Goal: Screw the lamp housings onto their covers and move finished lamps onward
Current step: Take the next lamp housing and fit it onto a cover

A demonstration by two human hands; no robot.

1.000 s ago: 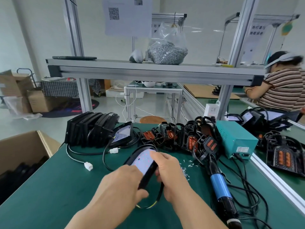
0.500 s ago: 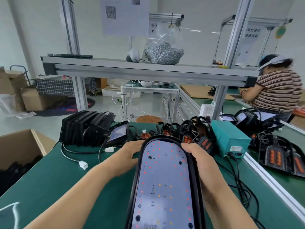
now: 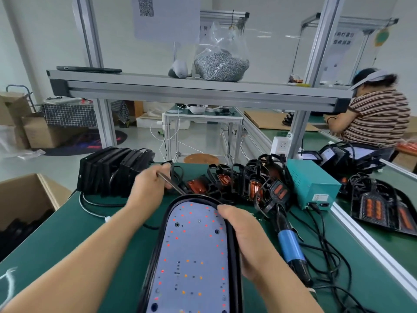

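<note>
The person is holding a long lamp (image 3: 194,256) by the near edge of the green worktop (image 3: 67,233). Its round end is pointing toward the far edge. The lamp is showing a black rim and a pale board dotted with little red and orange lights, and the board is facing up. The right hand (image 3: 242,233) is gripping the lamp's right rim, with its fingers curled round it. The left hand (image 3: 149,190) is hovering past the lamp's round end and pinching a thin metal tool (image 3: 171,185) between its fingers. The tool's tip is pointing down at the lamp's rim, but I cannot tell if it is touching. An electric screwdriver (image 3: 290,247) with a blue band is lying just to the right of the right hand, among black cables. A teal power box (image 3: 312,184) is sitting near the right edge. A row of black lamp covers (image 3: 237,184) with orange pieces is standing along the far edge. A stack of black housings (image 3: 112,172) is leaning at the far left corner. A cardboard box (image 3: 22,199) is sitting beside the left edge. A clear bag of screws (image 3: 222,62) is resting on the shelf above. Another person (image 3: 379,116) in a striped shirt is sitting past the right edge.
</note>
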